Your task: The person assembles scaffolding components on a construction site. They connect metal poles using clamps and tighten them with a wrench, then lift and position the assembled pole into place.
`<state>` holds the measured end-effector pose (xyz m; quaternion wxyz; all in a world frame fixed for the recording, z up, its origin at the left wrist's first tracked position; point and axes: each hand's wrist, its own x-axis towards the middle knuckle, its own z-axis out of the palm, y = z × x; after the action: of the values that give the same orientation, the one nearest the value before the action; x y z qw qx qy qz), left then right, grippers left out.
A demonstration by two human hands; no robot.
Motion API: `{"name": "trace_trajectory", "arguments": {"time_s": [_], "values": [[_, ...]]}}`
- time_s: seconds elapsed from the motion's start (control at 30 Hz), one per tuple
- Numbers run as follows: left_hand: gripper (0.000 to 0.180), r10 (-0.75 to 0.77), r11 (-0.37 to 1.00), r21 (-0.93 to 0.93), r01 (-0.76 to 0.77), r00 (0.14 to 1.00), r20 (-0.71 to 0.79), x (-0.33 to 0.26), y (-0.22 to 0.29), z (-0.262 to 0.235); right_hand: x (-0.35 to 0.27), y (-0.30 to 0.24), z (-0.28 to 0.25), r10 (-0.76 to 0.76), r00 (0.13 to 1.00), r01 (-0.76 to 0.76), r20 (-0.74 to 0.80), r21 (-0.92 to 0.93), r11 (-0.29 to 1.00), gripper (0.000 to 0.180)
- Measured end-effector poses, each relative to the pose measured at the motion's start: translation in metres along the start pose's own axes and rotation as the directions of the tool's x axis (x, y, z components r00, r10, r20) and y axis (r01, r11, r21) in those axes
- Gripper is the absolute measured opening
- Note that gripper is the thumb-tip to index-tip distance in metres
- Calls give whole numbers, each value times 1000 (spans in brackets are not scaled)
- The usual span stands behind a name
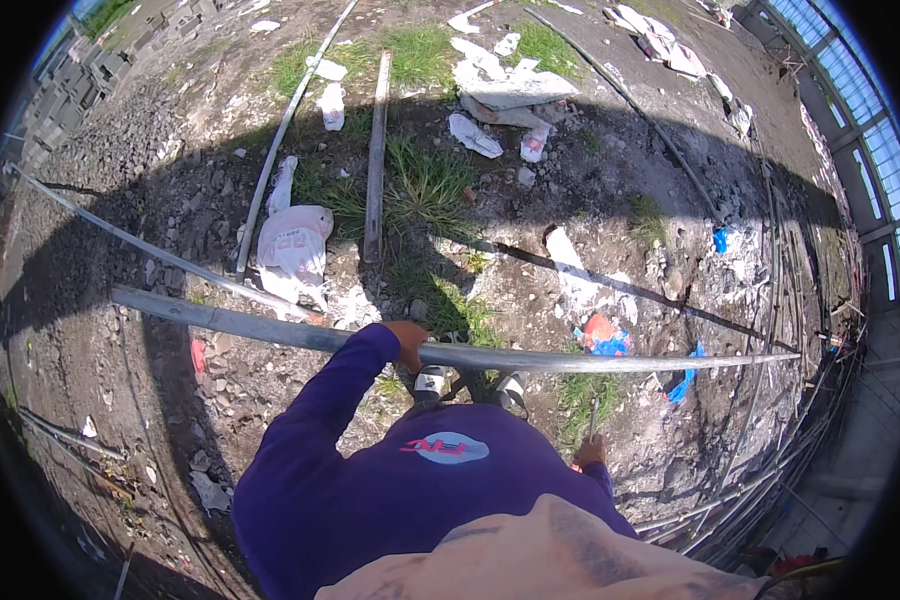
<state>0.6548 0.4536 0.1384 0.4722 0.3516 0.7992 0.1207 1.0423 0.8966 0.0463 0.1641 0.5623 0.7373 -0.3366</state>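
Note:
A long grey pole (530, 359) runs across in front of my body, from the left to the far right. My left hand (408, 345) is closed around it, near its middle. Low at my right side, my right hand (590, 452) is closed on a thin upright piece (595, 415), possibly a tool handle; its kind is too small to make out. That hand is apart from the pole. My shoes (431, 382) stand on the ground just below the pole.
A white sack (295, 245), a wooden plank (376, 160) and a thin pipe (295, 100) lie ahead on stony ground. Blue plastic scraps (684, 380) lie to the right. Several long poles (770, 470) are heaped at the right, beside a building wall. Concrete blocks (70, 90) stand far left.

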Motion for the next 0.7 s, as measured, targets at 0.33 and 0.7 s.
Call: {"name": "trace_trajectory", "arguments": {"time_s": [0.33, 0.7], "values": [[54, -184, 956, 239, 172, 983, 29, 10, 54, -88, 125, -30, -62, 357, 934, -18, 21, 1000, -12, 38], [59, -473, 774, 484, 410, 881, 10, 26, 69, -135, 274, -118, -139, 298, 954, 84, -24, 978, -191, 67]]}}
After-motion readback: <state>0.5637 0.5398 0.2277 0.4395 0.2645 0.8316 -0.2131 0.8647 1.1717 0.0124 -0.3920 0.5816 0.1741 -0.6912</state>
